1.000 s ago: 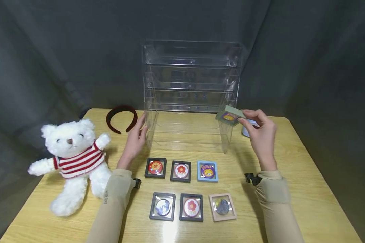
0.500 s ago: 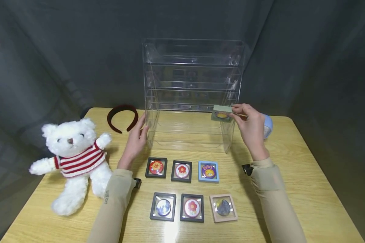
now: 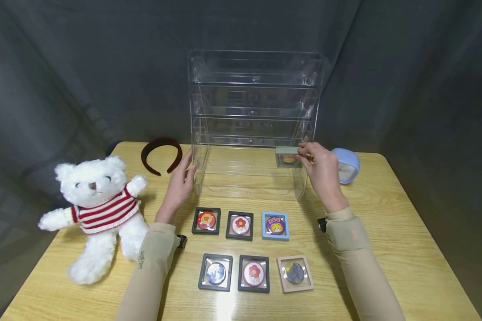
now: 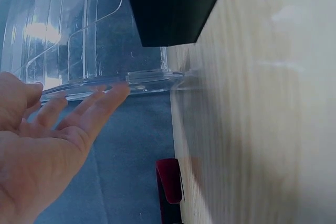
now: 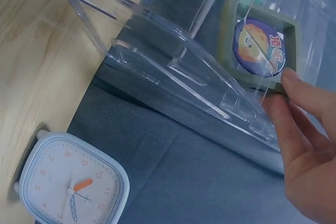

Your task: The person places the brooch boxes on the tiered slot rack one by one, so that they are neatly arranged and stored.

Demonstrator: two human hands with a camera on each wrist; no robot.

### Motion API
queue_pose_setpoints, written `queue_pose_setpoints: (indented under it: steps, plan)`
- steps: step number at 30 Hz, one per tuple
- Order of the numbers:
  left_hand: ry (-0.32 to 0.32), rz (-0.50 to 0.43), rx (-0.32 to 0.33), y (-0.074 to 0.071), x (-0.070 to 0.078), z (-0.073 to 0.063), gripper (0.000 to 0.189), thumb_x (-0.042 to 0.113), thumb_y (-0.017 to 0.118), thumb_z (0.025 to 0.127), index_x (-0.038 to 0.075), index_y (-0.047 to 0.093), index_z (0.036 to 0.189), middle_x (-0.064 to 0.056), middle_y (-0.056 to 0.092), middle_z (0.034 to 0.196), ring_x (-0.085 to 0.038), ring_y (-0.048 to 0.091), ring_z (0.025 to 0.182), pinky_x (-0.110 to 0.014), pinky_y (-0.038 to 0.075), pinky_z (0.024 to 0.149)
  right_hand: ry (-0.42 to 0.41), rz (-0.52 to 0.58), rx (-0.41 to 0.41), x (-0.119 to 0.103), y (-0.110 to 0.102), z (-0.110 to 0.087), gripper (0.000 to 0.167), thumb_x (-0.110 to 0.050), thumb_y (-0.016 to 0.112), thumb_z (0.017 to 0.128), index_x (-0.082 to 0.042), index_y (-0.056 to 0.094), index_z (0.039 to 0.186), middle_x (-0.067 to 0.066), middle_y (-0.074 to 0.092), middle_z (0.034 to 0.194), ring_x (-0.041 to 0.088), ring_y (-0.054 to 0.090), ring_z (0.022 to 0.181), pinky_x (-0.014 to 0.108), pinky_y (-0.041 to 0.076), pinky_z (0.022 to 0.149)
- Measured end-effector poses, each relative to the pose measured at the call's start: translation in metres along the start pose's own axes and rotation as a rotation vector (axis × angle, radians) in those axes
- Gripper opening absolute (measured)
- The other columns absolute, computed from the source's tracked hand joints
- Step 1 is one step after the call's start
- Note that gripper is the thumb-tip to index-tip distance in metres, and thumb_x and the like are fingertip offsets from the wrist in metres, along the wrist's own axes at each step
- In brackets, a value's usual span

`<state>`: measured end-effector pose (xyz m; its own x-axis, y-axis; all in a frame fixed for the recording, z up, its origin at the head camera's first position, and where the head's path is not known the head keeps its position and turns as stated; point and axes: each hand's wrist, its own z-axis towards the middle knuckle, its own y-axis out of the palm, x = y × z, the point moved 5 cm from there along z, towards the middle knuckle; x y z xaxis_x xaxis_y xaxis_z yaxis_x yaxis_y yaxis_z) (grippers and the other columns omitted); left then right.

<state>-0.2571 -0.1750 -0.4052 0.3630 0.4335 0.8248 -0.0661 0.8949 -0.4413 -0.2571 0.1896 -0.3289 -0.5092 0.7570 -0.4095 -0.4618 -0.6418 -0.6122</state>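
Note:
My right hand [image 3: 321,174] pinches a green square display frame [image 3: 287,150] by its right edge, between thumb and fingers. Inside the frame is a round purple badge [image 5: 258,47] with a yellow cartoon animal, as the right wrist view shows. The frame is upright, at the right end of a lower tier of the clear tiered display rack [image 3: 252,84]. On the rack's other side, my left hand [image 3: 180,183] rests against the left panel. In the left wrist view its fingers [image 4: 100,109] lie fairly straight along the panel's outer face.
Two rows of framed badges lie before the rack, among them a blue frame [image 3: 275,238] and a pink one [image 3: 297,289]. A white teddy bear [image 3: 92,185] lies left, a dark red headband [image 3: 160,141] behind it. A blue alarm clock [image 3: 347,165] stands right of the rack.
My right hand has moved left and slightly down with the green frame, which has turned from tilted to level and now sits within the rack's right end. My left hand has stayed put.

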Motion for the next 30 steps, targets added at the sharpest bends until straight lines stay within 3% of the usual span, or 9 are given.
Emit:
queue_pose_setpoints:
  steps: [7, 14, 24, 30]
  plan:
    - [0.002, 0.003, 0.003, 0.0010, 0.0017, -0.0011, 0.058, 0.004, 0.042, 0.116, 0.006, 0.026, 0.171, -0.021, 0.033, 0.170, -0.043, 0.044, 0.147, -0.054, 0.043, 0.115, 0.015, -0.016, -0.048, -0.0019, 0.0031, -0.0027, 0.010, 0.014, 0.080, 0.088, 0.011, 0.072, 0.094, 0.024, 0.076, 0.113, 0.044, 0.075, 0.100, 0.050, 0.063, 0.079]
    - [-0.015, 0.014, -0.005, 0.0024, 0.0031, -0.0016, 0.058, 0.004, 0.042, 0.116, 0.008, 0.025, 0.171, -0.020, 0.033, 0.170, -0.046, 0.049, 0.143, -0.056, 0.044, 0.113, 0.019, -0.035, -0.090, -0.0014, 0.0055, -0.0056, 0.013, 0.013, 0.076, 0.093, 0.011, 0.071, 0.105, 0.026, 0.074, 0.117, 0.044, 0.073, 0.102, 0.049, 0.062, 0.083]
    - [0.021, 0.058, 0.006, 0.0011, 0.0025, 0.0012, 0.058, 0.003, 0.043, 0.115, 0.006, 0.026, 0.171, -0.024, 0.035, 0.168, -0.049, 0.053, 0.137, -0.058, 0.047, 0.110, -0.030, -0.073, -0.079, -0.0050, 0.0044, -0.0078, 0.016, 0.011, 0.072, 0.097, 0.011, 0.076, 0.113, 0.026, 0.074, 0.121, 0.046, 0.071, 0.106, 0.055, 0.058, 0.089]
    - [0.037, 0.059, 0.015, 0.0004, 0.0027, 0.0006, 0.057, 0.004, 0.043, 0.115, 0.005, 0.028, 0.170, -0.026, 0.037, 0.167, -0.051, 0.056, 0.134, -0.060, 0.048, 0.107, -0.031, -0.141, -0.073, -0.0067, 0.0056, -0.0100, 0.016, 0.010, 0.073, 0.097, 0.012, 0.077, 0.112, 0.025, 0.075, 0.120, 0.045, 0.073, 0.103, 0.056, 0.059, 0.085]
